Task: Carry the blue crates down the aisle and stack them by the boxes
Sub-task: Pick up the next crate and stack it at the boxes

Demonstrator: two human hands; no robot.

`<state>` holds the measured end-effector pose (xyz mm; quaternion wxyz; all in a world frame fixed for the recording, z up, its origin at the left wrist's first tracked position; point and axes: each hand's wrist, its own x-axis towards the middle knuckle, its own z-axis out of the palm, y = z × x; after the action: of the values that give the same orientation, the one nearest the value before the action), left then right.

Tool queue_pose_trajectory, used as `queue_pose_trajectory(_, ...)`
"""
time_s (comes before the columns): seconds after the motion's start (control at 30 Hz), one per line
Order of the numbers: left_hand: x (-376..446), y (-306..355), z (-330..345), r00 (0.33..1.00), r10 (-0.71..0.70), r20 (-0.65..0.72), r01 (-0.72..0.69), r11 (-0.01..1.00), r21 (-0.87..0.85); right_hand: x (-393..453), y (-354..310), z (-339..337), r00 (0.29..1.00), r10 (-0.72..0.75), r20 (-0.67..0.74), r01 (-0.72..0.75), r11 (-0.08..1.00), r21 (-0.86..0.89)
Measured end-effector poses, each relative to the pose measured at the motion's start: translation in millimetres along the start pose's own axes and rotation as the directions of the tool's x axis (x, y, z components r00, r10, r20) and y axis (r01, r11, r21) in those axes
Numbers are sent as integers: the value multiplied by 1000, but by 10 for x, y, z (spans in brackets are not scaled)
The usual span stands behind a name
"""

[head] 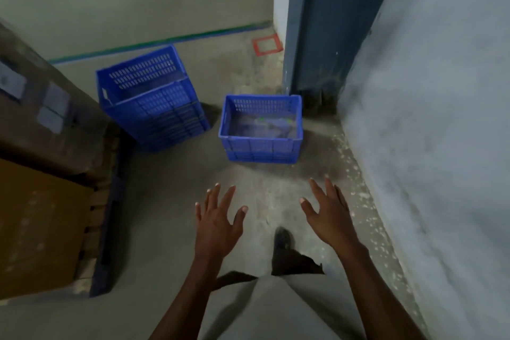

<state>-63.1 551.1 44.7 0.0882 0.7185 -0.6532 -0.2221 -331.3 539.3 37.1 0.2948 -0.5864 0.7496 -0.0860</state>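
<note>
Two blue slotted plastic crates stand on the concrete floor ahead of me. The taller crate on the left looks like a stack of crates nested together, right beside the cardboard boxes. The lower crate to its right holds some blurred, pale contents. My left hand and my right hand are stretched forward with fingers spread, both empty, a short way in front of the lower crate and not touching it.
Brown cardboard boxes sit on a dark pallet at the left. A grey wall runs along the right, with a dark blue door frame behind the lower crate. A green floor line and a red square mark lie beyond.
</note>
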Motion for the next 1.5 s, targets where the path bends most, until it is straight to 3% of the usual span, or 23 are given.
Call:
queue_pose_trajectory(0.23,1766,11,-178,991,-133,12,134,989,-65,2065,-457,-170,989,17,148,-14,1000,-22)
queue_pose_trajectory(0.43,3496,-331,242,937,-233,262,303,913,-273,3645,-629,175,957,146,252,-160,986,37)
queue_pose_trajectory(0.57,4627,-704,756,885,-247,395,346,916,-202,4520,-577,535,909,247,336,-286,955,72)
queue_pose_trajectory(0.83,6341,-1346,1868,833,-349,429,407,912,-47,6177,46,1294,824,428,370,-499,858,118)
queue_pose_trajectory(0.93,6798,-1610,2302,827,-345,444,382,924,7,6733,425,1601,805,476,355,-529,846,65)
queue_pose_trajectory(1.03,7192,-1839,2718,876,-333,350,350,936,13,7189,803,1936,796,523,304,-560,827,44)
queue_pose_trajectory(1.17,7598,-2055,3144,835,-493,244,501,865,34,7622,1136,2364,799,571,191,-589,806,54)
queue_pose_trajectory(1.27,7875,-2278,3424,802,-532,273,582,798,-157,7833,1266,2572,774,620,128,-632,764,126)
queue_pose_trajectory(1.37,8031,-2602,3705,810,-550,202,581,713,-393,7938,1367,2693,782,622,29,-617,767,176)
queue_pose_trajectory(1.43,8083,-2772,3821,799,-566,203,594,688,-416,7956,1413,2732,789,613,-45,-594,779,199)
queue_pose_trajectory(1.5,8056,-2533,3654,797,-553,243,594,644,-483,7972,1429,2746,787,614,-62,-579,770,269)
